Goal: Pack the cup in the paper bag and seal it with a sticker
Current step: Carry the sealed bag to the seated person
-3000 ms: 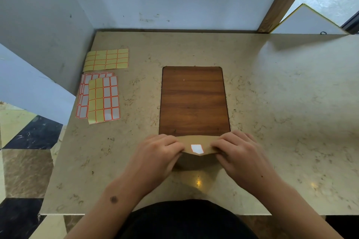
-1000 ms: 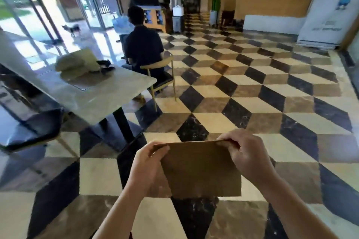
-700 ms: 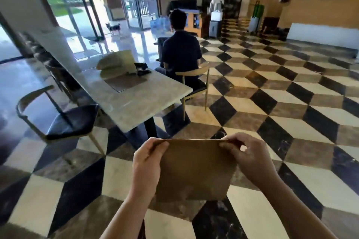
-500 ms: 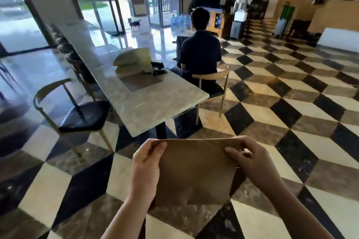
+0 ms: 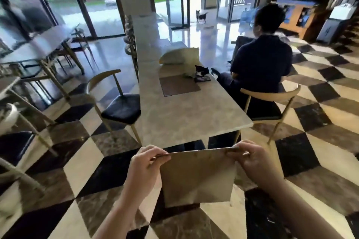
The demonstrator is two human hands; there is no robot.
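- The bag [image 5: 197, 175] hangs in the air in front of the person, over the checkered floor [image 5: 81, 172] — brown paper, flat, its top edge level.
- The left hand [image 5: 144, 168] pinches the top left corner; the right hand [image 5: 253, 160] pinches the top right corner. Both are closed on the paper.
- No sticker or cup shows from this side.
- Just beyond stands a long marble table [image 5: 186, 114] with a brown mat [image 5: 178, 85] and some papers on it.
- A chair [image 5: 118, 103] sits at its left — at its right, a seated person [image 5: 260, 64] in a dark shirt.
- Far off, a small dog [image 5: 201, 16] stands by the glass doors.
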